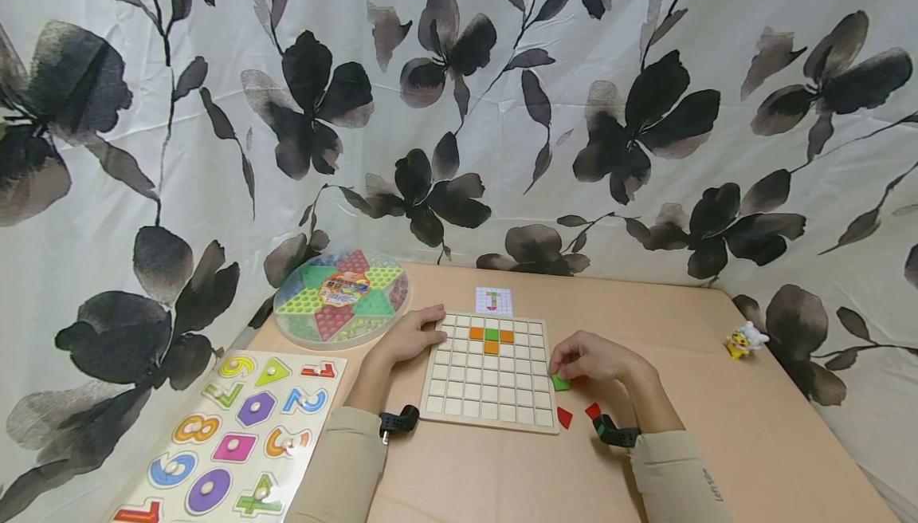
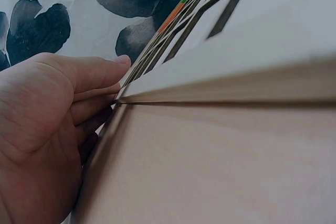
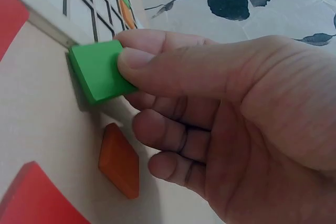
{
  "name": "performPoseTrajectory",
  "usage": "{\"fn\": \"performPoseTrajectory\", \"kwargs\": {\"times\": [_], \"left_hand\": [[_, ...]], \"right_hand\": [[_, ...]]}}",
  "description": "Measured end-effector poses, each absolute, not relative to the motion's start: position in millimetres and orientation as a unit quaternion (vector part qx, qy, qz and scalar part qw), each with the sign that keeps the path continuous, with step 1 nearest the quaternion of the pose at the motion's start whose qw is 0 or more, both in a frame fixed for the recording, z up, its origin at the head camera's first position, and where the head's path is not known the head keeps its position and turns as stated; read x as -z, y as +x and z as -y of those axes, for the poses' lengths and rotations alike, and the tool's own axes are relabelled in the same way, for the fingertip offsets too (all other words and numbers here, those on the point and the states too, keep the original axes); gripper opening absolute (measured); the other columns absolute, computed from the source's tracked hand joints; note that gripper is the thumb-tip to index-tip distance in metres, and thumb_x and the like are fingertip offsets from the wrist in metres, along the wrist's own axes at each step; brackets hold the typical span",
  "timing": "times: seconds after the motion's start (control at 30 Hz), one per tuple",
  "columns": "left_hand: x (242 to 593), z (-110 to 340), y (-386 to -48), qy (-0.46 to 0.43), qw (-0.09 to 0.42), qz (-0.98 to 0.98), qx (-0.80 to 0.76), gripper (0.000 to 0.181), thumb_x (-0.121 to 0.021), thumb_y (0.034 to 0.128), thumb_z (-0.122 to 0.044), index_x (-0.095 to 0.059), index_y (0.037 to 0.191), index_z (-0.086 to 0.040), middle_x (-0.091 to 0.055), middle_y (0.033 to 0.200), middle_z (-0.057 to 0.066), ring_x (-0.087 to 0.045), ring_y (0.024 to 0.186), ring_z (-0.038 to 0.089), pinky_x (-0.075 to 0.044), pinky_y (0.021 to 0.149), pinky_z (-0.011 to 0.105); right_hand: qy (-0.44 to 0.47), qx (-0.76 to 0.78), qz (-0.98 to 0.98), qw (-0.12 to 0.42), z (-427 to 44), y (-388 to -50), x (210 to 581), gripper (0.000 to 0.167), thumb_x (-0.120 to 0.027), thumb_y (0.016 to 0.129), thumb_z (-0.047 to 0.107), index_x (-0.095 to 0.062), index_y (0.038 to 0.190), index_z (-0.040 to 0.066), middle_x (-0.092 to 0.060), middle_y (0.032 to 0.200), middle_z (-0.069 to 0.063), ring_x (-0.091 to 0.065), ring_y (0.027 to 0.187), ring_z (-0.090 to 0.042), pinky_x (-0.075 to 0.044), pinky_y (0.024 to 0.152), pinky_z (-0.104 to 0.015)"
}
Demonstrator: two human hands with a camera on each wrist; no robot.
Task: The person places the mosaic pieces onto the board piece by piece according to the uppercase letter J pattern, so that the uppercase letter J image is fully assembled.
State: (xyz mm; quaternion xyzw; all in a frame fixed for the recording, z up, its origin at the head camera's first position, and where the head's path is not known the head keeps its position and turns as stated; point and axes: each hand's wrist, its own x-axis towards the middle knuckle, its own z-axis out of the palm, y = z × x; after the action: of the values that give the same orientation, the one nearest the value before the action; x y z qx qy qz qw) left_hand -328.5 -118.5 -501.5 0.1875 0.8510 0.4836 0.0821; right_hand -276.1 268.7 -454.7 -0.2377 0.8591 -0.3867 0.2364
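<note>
Head camera first: I read the counter [image 1: 706, 363] with 12 o'clock on the far side. The green tile [image 1: 560, 383] sits at the gridded board [image 1: 489, 391]'s right edge, near its 4 o'clock. The right hand [image 1: 594, 358] has it, so that is much the nearer hand. On my right wrist feed, the fingers [image 3: 149, 39] hold the tile pinched against the thumb, which lies over its face; the tile sticks out toward 8 o'clock from the tips. It looks square, so I find no long axis to line up. It is tilted, and I can't tell whether its edge touches the board.

The relation I judge to matter most: from that grip, the T-shaped cluster of three orange tiles [image 1: 491, 348] and a second green tile [image 1: 492, 335] lies toward 10 o'clock, across the board's edge.

The left hand [image 1: 405, 337] rests at the board's 11 o'clock corner, fingers fairly straight and close together along the edge, with the cluster toward its 3 o'clock. A pattern card [image 1: 494, 300] lies just beyond the board at 12.

From the held tile, one red piece [image 1: 564, 417] lies at 6 o'clock, another red piece [image 1: 592, 410] at 4. The wrist feed adds an orange diamond [image 3: 119, 161], its long axis running 11 to 5.
</note>
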Motion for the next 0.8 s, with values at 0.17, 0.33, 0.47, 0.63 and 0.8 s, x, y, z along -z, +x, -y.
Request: {"fn": "performPoseTrajectory", "kwargs": {"times": [0.17,0.33,0.47,0.63,0.8], "left_hand": [[500.7,117.9,-328.8,0.193,0.076,-0.850,-0.484,0.054,-0.069,0.1001,-0.015,-0.054,0.150,0.001,-0.040,0.166,0.013,-0.030,0.157,0.035,-0.023,0.132,0.048],[500.4,117.9,-329.0,0.194,0.077,-0.850,-0.484,0.055,-0.069,0.1000,-0.016,-0.053,0.150,0.002,-0.039,0.166,0.013,-0.029,0.158,0.035,-0.022,0.132,0.048],[501.4,117.8,-329.5,0.192,0.075,-0.850,-0.486,0.055,-0.069,0.0998,-0.016,-0.054,0.150,0.002,-0.040,0.166,0.014,-0.030,0.157,0.035,-0.023,0.131,0.049],[501.4,117.8,-329.3,0.194,0.073,-0.850,-0.485,0.055,-0.069,0.0997,-0.016,-0.054,0.150,0.001,-0.040,0.166,0.013,-0.030,0.157,0.035,-0.023,0.131,0.048],[502.1,117.8,-328.4,0.194,0.072,-0.848,-0.488,0.055,-0.069,0.0996,-0.016,-0.054,0.149,0.002,-0.041,0.165,0.014,-0.031,0.157,0.036,-0.024,0.131,0.049]], "right_hand": [[-0.235,0.402,-0.852,0.242,-269.6,-275.6,451.0,0.010,-0.066,0.098,0.003,-0.075,0.101,0.001,-0.066,0.087,-0.014,-0.056,0.073,-0.019,-0.049,0.066,-0.026],[-0.234,0.413,-0.846,0.241,-268.2,-276.2,450.8,0.013,-0.062,0.101,0.003,-0.074,0.105,-0.001,-0.068,0.090,-0.019,-0.061,0.074,-0.023,-0.052,0.066,-0.027],[-0.238,0.414,-0.849,0.226,-266.6,-276.9,451.6,0.015,-0.060,0.102,0.002,-0.074,0.106,0.000,-0.070,0.090,-0.019,-0.063,0.076,-0.024,-0.053,0.069,-0.028],[-0.235,0.427,-0.848,0.209,-262.4,-276.9,449.3,0.016,-0.060,0.102,0.004,-0.073,0.109,-0.001,-0.070,0.092,-0.020,-0.064,0.078,-0.028,-0.052,0.067,-0.028],[-0.235,0.436,-0.848,0.191,-254.5,-279.1,449.4,0.014,-0.065,0.101,0.007,-0.072,0.112,0.002,-0.068,0.096,-0.020,-0.065,0.083,-0.031,-0.055,0.068,-0.029]]}}
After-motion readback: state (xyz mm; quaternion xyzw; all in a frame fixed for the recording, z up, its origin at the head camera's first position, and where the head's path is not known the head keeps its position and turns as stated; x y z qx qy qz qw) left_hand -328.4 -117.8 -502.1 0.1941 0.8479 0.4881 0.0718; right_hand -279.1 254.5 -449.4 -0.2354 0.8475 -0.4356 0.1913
